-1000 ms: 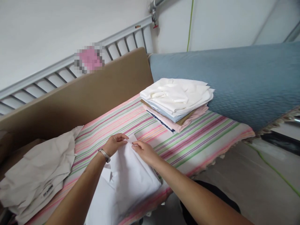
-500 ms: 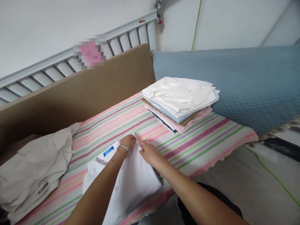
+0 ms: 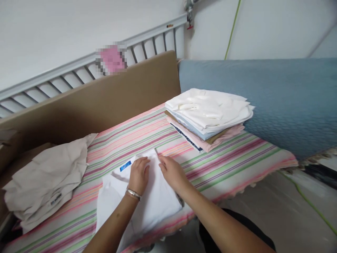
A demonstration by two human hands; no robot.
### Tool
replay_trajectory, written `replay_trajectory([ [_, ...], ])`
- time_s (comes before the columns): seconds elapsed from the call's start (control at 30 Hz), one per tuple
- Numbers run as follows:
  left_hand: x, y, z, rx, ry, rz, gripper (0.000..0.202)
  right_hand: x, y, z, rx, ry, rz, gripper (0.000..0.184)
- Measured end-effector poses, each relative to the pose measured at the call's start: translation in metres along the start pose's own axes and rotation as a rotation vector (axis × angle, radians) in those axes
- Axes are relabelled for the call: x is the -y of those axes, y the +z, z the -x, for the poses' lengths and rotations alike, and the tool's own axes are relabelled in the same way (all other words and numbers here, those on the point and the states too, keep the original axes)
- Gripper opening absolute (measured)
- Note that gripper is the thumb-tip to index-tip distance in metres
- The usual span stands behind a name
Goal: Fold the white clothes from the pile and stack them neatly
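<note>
A white shirt [image 3: 155,205] with a small blue label at its collar lies partly folded on the striped cloth [image 3: 231,158]. My left hand [image 3: 139,174], with a metal bracelet on the wrist, lies flat and open on the shirt's upper part. Beside it, my right hand [image 3: 172,171] also rests flat on the fabric with its fingers stretched toward the far edge. Neither hand holds anything.
A stack of folded clothes [image 3: 207,114], white on top, sits at the far right of the striped cloth. A crumpled beige garment [image 3: 44,179] lies at the left. Behind are a brown board [image 3: 105,102], a blue quilted cushion [image 3: 276,98] and a slatted white rail.
Both hands had pinched the shirt's top edge; they have let go and now lie flat on it. The shirt has settled lower onto the cloth, with the blue label showing.
</note>
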State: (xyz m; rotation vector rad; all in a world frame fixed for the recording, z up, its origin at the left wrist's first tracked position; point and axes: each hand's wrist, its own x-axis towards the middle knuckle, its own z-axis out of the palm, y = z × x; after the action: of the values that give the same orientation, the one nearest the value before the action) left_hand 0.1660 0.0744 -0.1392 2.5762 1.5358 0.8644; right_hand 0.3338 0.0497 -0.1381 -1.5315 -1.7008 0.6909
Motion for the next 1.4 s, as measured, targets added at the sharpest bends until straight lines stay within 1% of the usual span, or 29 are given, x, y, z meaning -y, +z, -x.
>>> replay_trajectory([
  [0.03,0.001,0.000,-0.002,0.027,-0.011,-0.017,0.022,-0.004,-0.001,-0.002,0.027,0.080,0.008,0.028],
  [0.1,0.001,0.002,-0.014,0.101,-0.061,-0.064,0.023,-0.010,-0.002,-0.003,0.096,0.207,0.020,0.025],
  [0.17,-0.001,0.004,-0.034,0.213,-0.115,-0.115,0.028,-0.012,-0.001,-0.001,0.153,0.251,0.025,0.021],
  [0.23,-0.005,0.004,-0.053,0.343,-0.150,-0.158,0.033,-0.006,0.003,0.007,0.180,0.205,0.037,0.014],
  [0.3,-0.008,0.000,-0.067,0.445,-0.171,-0.174,0.038,0.004,0.006,0.016,0.171,0.117,0.043,0.012],
  [0.37,-0.010,-0.008,-0.073,0.507,-0.189,-0.153,0.043,0.015,0.009,0.025,0.165,0.029,0.032,0.016],
  [0.43,-0.011,-0.018,-0.070,0.541,-0.194,-0.109,0.045,0.023,0.008,0.030,0.201,-0.046,0.000,0.021],
  [0.5,-0.011,-0.028,-0.060,0.552,-0.177,-0.097,0.040,0.025,0.004,0.029,0.293,-0.084,-0.040,0.021],
  [0.57,-0.010,-0.035,-0.047,0.546,-0.156,-0.123,0.035,0.021,-0.002,0.023,0.364,-0.061,-0.079,0.019],
  [0.6,-0.009,-0.038,-0.040,0.538,-0.160,-0.135,0.034,0.018,-0.005,0.019,0.369,-0.031,-0.091,0.020],
  [0.67,-0.006,-0.043,-0.030,0.516,-0.203,-0.126,0.038,0.008,-0.011,0.009,0.305,0.041,-0.097,0.023],
  [0.77,-0.003,-0.051,-0.022,0.483,-0.303,-0.069,0.039,-0.006,-0.018,-0.002,0.188,0.107,-0.104,0.025],
  [0.87,-0.001,-0.055,-0.021,0.458,-0.332,-0.030,0.036,-0.010,-0.022,-0.006,0.190,0.128,-0.141,0.026],
  [0.97,-0.001,-0.058,-0.021,0.405,-0.353,0.081,0.034,-0.007,-0.021,-0.005,0.214,0.138,-0.184,0.027],
  [1.1,0.001,-0.063,-0.019,0.349,-0.402,0.365,0.034,-0.002,-0.016,-0.003,0.249,0.126,-0.229,0.028],
  [1.17,0.004,-0.066,-0.017,0.340,-0.414,0.458,0.032,0.001,-0.012,-0.002,0.278,0.100,-0.256,0.027],
  [1.3,0.008,-0.068,-0.014,0.330,-0.399,0.478,0.029,0.009,-0.004,0.000,0.299,0.033,-0.356,0.026],
  [1.4,0.006,-0.067,-0.015,0.318,-0.372,0.445,0.028,0.018,0.001,0.002,0.336,0.020,-0.411,0.028],
])
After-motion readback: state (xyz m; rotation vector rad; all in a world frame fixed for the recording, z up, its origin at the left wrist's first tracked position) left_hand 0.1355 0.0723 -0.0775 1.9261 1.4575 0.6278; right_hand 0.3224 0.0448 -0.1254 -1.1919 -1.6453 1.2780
